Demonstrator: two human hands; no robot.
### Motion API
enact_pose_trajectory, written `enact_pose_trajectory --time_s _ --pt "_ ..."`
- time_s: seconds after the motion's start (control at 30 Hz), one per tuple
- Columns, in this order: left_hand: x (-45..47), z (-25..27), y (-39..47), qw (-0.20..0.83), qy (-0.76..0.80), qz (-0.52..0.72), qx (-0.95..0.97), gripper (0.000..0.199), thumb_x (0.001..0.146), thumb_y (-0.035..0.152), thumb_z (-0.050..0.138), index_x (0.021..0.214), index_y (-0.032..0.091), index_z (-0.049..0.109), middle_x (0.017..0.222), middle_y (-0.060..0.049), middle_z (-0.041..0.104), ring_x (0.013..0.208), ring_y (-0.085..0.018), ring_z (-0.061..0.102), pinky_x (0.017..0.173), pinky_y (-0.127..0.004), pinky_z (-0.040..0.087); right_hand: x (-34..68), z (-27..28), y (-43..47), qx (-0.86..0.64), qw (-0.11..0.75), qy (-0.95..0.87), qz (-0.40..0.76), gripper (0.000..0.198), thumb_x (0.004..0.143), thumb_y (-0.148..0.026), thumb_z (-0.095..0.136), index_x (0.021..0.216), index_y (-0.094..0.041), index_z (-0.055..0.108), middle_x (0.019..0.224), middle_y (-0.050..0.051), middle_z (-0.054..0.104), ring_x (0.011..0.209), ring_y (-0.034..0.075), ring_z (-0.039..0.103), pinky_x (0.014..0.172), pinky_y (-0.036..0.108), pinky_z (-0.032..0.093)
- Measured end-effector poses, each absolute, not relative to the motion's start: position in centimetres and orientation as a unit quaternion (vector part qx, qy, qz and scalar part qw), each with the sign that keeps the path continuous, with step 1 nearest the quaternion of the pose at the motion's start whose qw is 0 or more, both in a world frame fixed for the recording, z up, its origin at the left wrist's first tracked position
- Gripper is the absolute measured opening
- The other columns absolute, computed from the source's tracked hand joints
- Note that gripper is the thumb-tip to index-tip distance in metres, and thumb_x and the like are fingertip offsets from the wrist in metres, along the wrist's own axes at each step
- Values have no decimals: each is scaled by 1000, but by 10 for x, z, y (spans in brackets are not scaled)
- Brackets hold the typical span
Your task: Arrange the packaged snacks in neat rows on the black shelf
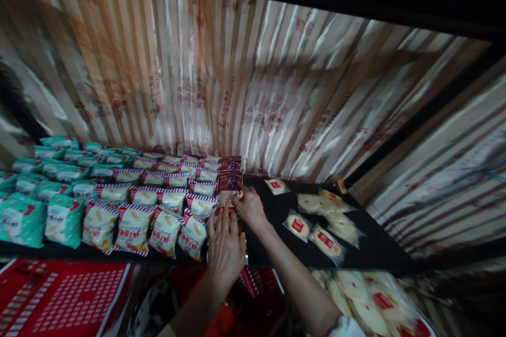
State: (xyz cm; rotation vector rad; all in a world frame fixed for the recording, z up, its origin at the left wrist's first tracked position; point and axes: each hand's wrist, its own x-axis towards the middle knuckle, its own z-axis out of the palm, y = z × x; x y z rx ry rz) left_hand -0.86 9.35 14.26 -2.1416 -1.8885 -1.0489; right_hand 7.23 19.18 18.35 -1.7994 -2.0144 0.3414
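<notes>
My right hand (250, 207) reaches onto a black shelf (375, 247) and pinches a small dark red snack packet (228, 198) at the front of a short row of like packets (230, 166). Just in front of it, my left hand (225, 246) lies flat with fingers together, its fingertips against the near edge of that packet and the white striped bags (192, 234) beside it. Rows of white, red-and-blue trimmed snack bags (134, 227) fill the shelf to the left.
Teal snack bags (23, 218) fill the shelf's far left. Clear packets of pale round cakes (328, 242) lie loose on the right, with more heaped below (367, 300). A red basket (256, 295) sits below my arms, a red crate (59, 289) lower left. Striped foil backs the shelf.
</notes>
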Motion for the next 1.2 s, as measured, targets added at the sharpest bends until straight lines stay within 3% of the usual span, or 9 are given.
enact_pose_trajectory --time_s 0.3,0.43,0.6,0.7,0.83,0.93,1.1,1.2 --pt "-10 139 94 55 -627 -336 -701 40 83 26 44 116 7 57 129 -19 54 124 -29 46 105 -53 31 68 184 185 -679 145 -714 90 45 86 -40 42 127 -25 50 118 9 55 88 20 64 70 28 46" --pt "-9 137 93 56 -630 -330 -701 40 83 26 44 116 7 57 128 -18 55 124 -29 45 106 -53 30 70 180 182 -673 167 -717 71 41 85 -43 43 121 -26 56 122 7 53 103 21 58 79 29 46" --pt "-9 146 91 43 -629 -330 -703 41 83 27 46 118 7 55 130 -20 53 126 -30 43 107 -54 29 76 176 178 -663 249 -701 77 38 85 -42 45 116 -25 59 124 6 52 112 21 51 88 31 44" --pt "-11 145 78 29 -597 -355 -719 38 85 23 44 118 8 55 132 -19 50 129 -29 40 107 -53 30 89 168 162 -653 353 -665 88 36 87 -39 42 113 -21 59 114 7 57 102 19 56 86 30 44" --pt "-11 117 30 -48 -503 -394 -768 35 86 11 34 112 11 58 122 -13 59 122 -19 47 103 -38 39 119 136 115 -659 437 -594 147 38 90 -40 32 105 -16 57 94 7 64 83 16 60 78 28 46" --pt "-8 81 -13 -168 -431 -314 -829 37 84 11 34 109 14 61 112 -10 64 110 -18 55 98 -33 44 140 100 69 -675 369 -599 222 36 91 -40 32 99 -17 58 85 5 66 75 15 61 72 26 47" --pt "-4 30 -42 -338 -535 -77 -771 44 78 9 38 115 16 60 125 -11 58 110 -20 56 94 -30 46 147 38 32 -646 46 -693 318 23 87 -26 44 90 -20 65 81 5 71 77 16 66 69 24 47" --pt "-5 18 -36 -377 -558 13 -739 49 75 10 42 121 18 57 124 -12 59 108 -22 58 93 -32 45 139 11 36 -633 -66 -703 318 12 80 -22 58 87 -20 67 83 5 71 80 18 67 68 24 49"
